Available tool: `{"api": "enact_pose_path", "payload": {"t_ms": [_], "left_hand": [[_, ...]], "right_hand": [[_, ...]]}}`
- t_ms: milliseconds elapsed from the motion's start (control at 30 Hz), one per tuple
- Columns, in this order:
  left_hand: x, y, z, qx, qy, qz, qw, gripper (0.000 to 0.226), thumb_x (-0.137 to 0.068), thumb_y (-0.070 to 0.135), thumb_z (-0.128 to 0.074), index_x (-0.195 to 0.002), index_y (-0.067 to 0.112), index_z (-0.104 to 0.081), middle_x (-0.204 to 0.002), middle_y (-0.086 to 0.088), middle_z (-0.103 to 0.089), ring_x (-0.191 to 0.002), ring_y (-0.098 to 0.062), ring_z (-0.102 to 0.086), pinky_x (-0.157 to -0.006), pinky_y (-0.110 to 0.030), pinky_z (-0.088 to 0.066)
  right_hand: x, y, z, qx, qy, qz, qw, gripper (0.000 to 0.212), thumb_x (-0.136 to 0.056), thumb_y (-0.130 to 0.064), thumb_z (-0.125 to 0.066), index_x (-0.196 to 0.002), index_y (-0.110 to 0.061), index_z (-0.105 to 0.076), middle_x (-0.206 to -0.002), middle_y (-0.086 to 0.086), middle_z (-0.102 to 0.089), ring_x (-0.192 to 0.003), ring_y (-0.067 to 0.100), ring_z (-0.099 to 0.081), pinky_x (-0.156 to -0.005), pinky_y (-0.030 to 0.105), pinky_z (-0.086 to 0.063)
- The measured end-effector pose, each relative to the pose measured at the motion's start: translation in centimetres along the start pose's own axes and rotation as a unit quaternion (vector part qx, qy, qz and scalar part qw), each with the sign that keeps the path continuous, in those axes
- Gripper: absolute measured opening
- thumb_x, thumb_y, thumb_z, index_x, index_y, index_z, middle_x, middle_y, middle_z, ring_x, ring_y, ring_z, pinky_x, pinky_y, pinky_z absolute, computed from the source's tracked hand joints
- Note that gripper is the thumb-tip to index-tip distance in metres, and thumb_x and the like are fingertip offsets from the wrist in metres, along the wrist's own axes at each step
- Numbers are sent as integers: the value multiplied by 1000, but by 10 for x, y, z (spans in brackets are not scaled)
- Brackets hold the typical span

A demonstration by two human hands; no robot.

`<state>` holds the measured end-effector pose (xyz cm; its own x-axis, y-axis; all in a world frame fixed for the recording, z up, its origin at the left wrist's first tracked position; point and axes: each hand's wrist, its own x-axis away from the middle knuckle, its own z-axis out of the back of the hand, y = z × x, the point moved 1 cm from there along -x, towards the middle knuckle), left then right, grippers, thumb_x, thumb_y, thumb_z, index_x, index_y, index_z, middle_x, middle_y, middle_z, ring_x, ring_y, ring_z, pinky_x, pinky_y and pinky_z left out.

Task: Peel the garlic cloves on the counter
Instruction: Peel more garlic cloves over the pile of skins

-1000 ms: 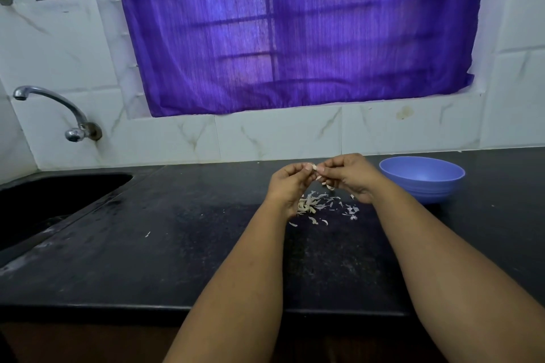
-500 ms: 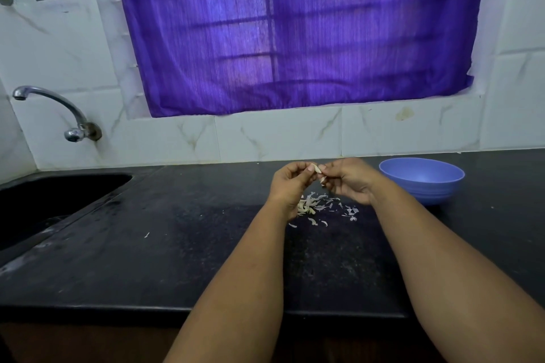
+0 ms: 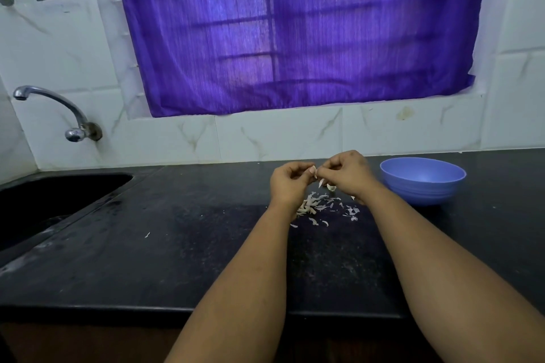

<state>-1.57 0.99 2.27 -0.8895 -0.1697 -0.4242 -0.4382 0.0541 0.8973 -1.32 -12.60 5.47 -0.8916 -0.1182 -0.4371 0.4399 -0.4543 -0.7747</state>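
Both hands are raised together just above the table, toward its back edge and right of the middle, so that the skins drop straight onto the heap below. The left hand (image 3: 290,181) pinches a garlic clove (image 3: 313,169) at its fingertips, probably to steady it, while the right hand (image 3: 348,172) has its fingers curled against the same clove, apparently picking at the skin. A strip of skin (image 3: 321,183) hangs just under the right hand's fingers; whether it is attached or falling cannot be told. The clove thus sits between the two hands, touching both. Directly beneath lies the pile of peelings (image 3: 320,206) on the table (image 3: 177,244), with another pale clove-like piece (image 3: 331,187) by the right wrist. The blue bowl (image 3: 423,181) stands just to the right of the right hand, likely kept close to take peeled cloves; its inside looks bare from here
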Motion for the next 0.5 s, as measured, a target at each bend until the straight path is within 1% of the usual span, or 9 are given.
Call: {"api": "enact_pose_path", "payload": {"t_ms": [167, 233, 300, 400, 500], "left_hand": [[1, 1, -1, -40, 14, -21, 999, 6, -87, 1, -67, -89, 6, -70, -80, -6, -72, -79, -17, -72, -80, -29, -59], [1, 1, -1, -51, 17, -28, 998, 5, -87, 2, -67, -90, 5, -70, -80, -5, -73, -79, -16, -73, -79, -29, -59], [0, 0, -1, -53, 20, -30, 998, 5, -87, 3, -67, -91, 4, -70, -81, -6, -73, -79, -16, -73, -78, -28, -59], [1, 0, -1, -26, 18, -18, 999, 6, -87, 0, -66, -89, 5, -69, -82, -8, -72, -78, -16, -72, -78, -27, -58], [1, 1, -1, 34, 16, 13, 999, 9, -89, -3, -64, -88, 6, -67, -78, -8, -68, -73, -14, -67, -72, -20, -56]], "right_hand": [[0, -1, -2, 44, 28, 25, 998, 13, -79, -23, -72, -68, -16, -75, -60, 2, -70, -66, 26, -70, -67, 37, -59], [-2, 0, -3, 55, 36, 30, 997, 12, -79, -22, -72, -70, -16, -75, -60, 1, -70, -63, 21, -68, -65, 31, -57], [-2, 0, -4, 63, 44, 30, 997, 11, -79, -21, -73, -72, -14, -75, -59, -1, -68, -58, 14, -63, -60, 24, -52], [-4, 0, -4, 58, 34, 26, 997, 10, -80, -20, -73, -71, -14, -72, -64, 4, -69, -57, 14, -59, -57, 24, -49], [-8, 6, -6, 39, 5, 2, 999, 13, -84, -18, -67, -74, -11, -71, -69, 5, -69, -60, 15, -58, -58, 26, -48]]}}
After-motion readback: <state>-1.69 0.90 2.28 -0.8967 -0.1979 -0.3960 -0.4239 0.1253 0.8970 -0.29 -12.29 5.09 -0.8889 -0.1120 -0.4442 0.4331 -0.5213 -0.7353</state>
